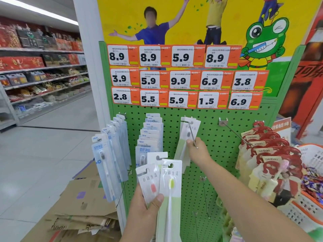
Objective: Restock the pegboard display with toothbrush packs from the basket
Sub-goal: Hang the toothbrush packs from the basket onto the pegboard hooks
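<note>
— Three packs (162,182) fan out, pinched in the left hand (146,205) below the hook (192,135); the right hand (198,151) grips the hook's tip.

— Light, stiff, slippery; she should take each near its hang-hole.

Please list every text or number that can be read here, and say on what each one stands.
"8.9", "8.9", "5.9", "8.9": top row of price tags.
"3.9", "5.9", "9.9", "6.9", "3.8": middle row.
"2.8", "5.5", "5.9", "1.5", "6.9": bottom row.
"NEW": blue toothbrush packs.
"canban": red-topped packs.
Small print and barcodes: too blurred.
</note>
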